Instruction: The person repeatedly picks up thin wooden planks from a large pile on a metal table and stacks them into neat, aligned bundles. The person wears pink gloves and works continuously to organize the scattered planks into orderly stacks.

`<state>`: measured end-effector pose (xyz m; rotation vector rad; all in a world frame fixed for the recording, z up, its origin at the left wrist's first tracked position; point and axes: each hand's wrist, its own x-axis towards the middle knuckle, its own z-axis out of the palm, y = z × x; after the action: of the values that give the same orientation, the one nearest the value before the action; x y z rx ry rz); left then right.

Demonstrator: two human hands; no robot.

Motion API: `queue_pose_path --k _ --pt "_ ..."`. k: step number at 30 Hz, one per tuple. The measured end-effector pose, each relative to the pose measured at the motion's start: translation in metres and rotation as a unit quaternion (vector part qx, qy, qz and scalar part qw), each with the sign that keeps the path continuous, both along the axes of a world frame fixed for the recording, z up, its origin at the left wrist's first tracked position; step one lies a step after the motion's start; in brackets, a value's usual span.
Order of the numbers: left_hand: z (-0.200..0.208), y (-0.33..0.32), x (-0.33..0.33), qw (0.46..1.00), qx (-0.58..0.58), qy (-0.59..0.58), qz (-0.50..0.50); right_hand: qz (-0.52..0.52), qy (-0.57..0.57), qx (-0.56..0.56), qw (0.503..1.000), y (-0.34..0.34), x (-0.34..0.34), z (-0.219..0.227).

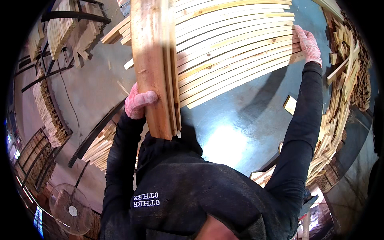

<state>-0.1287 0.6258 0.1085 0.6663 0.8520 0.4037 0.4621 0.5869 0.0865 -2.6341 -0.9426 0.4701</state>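
Note:
My left hand (138, 103), in a pink knit glove, grips a stack of wooden boards (154, 88) near its close end. The thumb lies over the top board; the fingers are partly hidden at its left side. The stack reaches away from my chest and crosses the left part of many pale wooden strips (240, 48). These strips lie side by side on a blue-grey table (224, 120). My right hand (309, 45), gloved in pink too, is at the strips' right ends, touching them with its fingers stretched out.
Loose wood offcuts (338, 108) heap along the table's right edge. A small wood block (290, 105) lies near my right forearm. At left, stacked boards (62, 30) rest by dark metal bars, and a round fan (72, 210) stands at lower left.

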Motion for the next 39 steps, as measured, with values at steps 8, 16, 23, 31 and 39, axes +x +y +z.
queue_pose_path --k 8,16,23,31,39 --pt "0.018 -0.007 0.002 1.000 0.015 0.011 0.018 -0.083 0.022 0.263 0.961 0.002 -0.049 0.068" --pt "0.067 -0.003 -0.002 0.981 0.144 0.090 -0.091 -0.178 0.431 0.613 0.638 0.007 -0.024 0.095" --pt "0.164 0.000 0.052 0.944 0.248 0.190 -0.109 -0.144 0.398 0.569 0.705 -0.086 -0.009 0.221" --pt "0.058 -0.112 0.144 0.656 0.526 0.275 -0.467 -0.309 0.213 0.473 0.797 -0.197 -0.047 0.080" --pt "0.011 -0.178 0.123 0.557 0.586 0.315 -0.497 -0.343 0.116 0.327 0.873 -0.206 -0.086 -0.024"
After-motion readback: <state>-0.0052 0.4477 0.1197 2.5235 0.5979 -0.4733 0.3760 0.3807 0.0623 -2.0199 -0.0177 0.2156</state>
